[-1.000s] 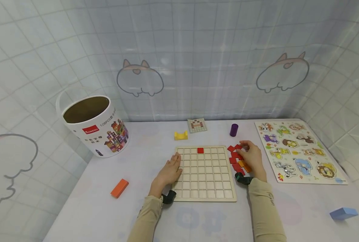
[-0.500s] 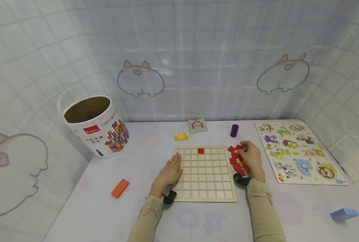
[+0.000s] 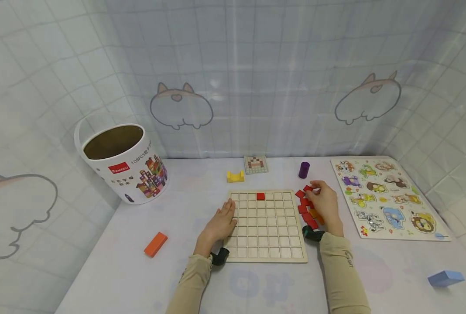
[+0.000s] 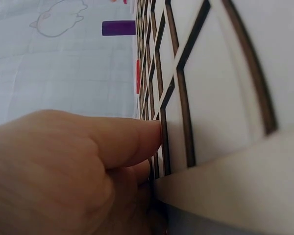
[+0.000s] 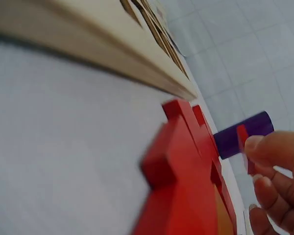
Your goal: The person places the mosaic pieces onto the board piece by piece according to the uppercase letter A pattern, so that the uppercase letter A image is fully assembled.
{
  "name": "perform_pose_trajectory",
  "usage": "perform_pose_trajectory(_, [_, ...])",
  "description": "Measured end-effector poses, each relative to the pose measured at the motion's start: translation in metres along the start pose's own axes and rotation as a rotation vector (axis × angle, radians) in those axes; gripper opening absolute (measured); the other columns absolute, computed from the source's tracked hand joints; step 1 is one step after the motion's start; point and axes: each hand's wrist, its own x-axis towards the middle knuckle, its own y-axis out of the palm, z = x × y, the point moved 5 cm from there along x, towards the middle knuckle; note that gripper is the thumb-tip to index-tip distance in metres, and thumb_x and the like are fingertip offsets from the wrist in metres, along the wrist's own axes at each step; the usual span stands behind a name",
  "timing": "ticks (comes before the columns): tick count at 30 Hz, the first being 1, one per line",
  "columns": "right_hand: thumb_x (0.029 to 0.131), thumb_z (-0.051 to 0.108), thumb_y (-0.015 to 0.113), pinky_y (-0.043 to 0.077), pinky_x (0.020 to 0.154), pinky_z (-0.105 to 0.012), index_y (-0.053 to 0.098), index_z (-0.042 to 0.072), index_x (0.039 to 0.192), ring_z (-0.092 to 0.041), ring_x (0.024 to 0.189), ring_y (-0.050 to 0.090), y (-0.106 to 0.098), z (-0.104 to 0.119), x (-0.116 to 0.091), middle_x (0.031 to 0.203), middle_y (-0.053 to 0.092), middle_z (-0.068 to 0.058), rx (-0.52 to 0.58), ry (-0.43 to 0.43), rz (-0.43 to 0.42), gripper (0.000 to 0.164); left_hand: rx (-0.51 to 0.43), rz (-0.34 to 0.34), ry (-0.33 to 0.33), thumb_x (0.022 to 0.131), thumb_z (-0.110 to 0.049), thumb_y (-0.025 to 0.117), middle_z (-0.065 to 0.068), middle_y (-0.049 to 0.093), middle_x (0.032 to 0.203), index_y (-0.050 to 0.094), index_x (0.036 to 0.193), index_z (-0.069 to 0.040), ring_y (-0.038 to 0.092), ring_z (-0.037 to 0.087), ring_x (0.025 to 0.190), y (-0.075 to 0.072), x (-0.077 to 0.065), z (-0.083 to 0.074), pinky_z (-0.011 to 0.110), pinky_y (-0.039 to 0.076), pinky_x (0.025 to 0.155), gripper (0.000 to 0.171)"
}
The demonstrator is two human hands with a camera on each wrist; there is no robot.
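A wooden grid board (image 3: 266,260) lies flat, with one red square tile (image 3: 260,196) set in its far row. My left hand (image 3: 219,223) rests along the board's left edge, fingers fairly straight; the left wrist view shows the thumb touching the grid. Beyond the board's right edge is a loose cluster of red tiles (image 3: 302,209) with a few orange tiles (image 3: 313,213). Over that cluster, my right hand (image 3: 325,204) pinches a thin red tile (image 5: 242,139) between thumb and finger, clearest in the right wrist view. The palm covers part of the cluster.
Behind the board are a yellow notched block (image 3: 235,176), a small pattern card (image 3: 255,165) and a purple cylinder (image 3: 304,170). An animal puzzle board (image 3: 390,196) lies right, near a blue block (image 3: 446,278). Left are a white bucket (image 3: 138,183) and an orange block (image 3: 155,244).
My right hand has shifted slightly up and left over the tile cluster, showing more of the red tiles near its fingers. The left hand and board have stayed put.
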Motion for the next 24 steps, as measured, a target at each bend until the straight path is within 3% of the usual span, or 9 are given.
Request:
perform_pose_trajectory(4, [0.091, 0.011, 0.064, 0.049, 0.060, -0.020, 0.060, 0.001, 0.123, -0.029, 0.088, 0.061, 0.000, 0.014, -0.002, 0.109, 0.067, -0.019, 0.043, -0.074, -0.004, 0.034, 0.002, 0.001, 0.003, 0.103, -0.019, 0.041, 0.021, 0.009, 0.162, 0.018, 0.152, 0.007, 0.012, 0.036, 0.150, -0.001, -0.002, -0.001, 0.053, 0.017, 0.121, 0.060])
perform_pose_trajectory(10, [0.092, 0.012, 0.064, 0.048, 0.072, -0.025, 0.061, 0.002, 0.123, -0.028, 0.092, 0.060, 0.002, 0.031, -0.005, 0.111, 0.067, -0.018, 0.080, -0.123, 0.024, 0.033, 0.006, -0.003, 0.007, 0.103, -0.019, 0.041, 0.022, 0.010, 0.161, 0.018, 0.151, 0.007, 0.013, 0.037, 0.150, 0.000, -0.001, -0.001, 0.054, 0.017, 0.121, 0.060])
perform_pose_trajectory(14, [0.091, 0.010, 0.065, 0.048, 0.073, -0.023, 0.062, 0.001, 0.121, -0.027, 0.091, 0.061, 0.007, 0.046, -0.007, 0.111, 0.067, -0.018, 0.112, -0.173, 0.046, 0.031, 0.007, -0.004, 0.006, 0.103, -0.020, 0.040, 0.022, 0.010, 0.161, 0.018, 0.152, 0.007, 0.013, 0.037, 0.150, -0.001, -0.001, -0.002, 0.053, 0.017, 0.121, 0.060])
perform_pose_trajectory(18, [0.090, 0.009, 0.066, 0.050, 0.075, -0.025, 0.063, 0.002, 0.120, -0.026, 0.090, 0.061, 0.019, 0.058, -0.010, 0.110, 0.067, -0.016, 0.122, -0.230, 0.083, 0.030, 0.005, -0.003, 0.002, 0.103, -0.021, 0.040, 0.021, 0.010, 0.162, 0.017, 0.152, 0.006, 0.013, 0.036, 0.150, -0.002, -0.001, -0.002, 0.053, 0.016, 0.121, 0.060])
perform_pose_trajectory(24, [0.091, 0.010, 0.066, 0.049, 0.073, -0.029, 0.064, 0.004, 0.120, -0.026, 0.091, 0.060, 0.041, 0.067, -0.015, 0.111, 0.067, -0.014, 0.136, -0.237, 0.176, 0.030, 0.007, 0.000, 0.003, 0.103, -0.020, 0.040, 0.021, 0.010, 0.162, 0.018, 0.152, 0.006, 0.013, 0.036, 0.150, -0.001, -0.001, -0.001, 0.053, 0.016, 0.121, 0.060])
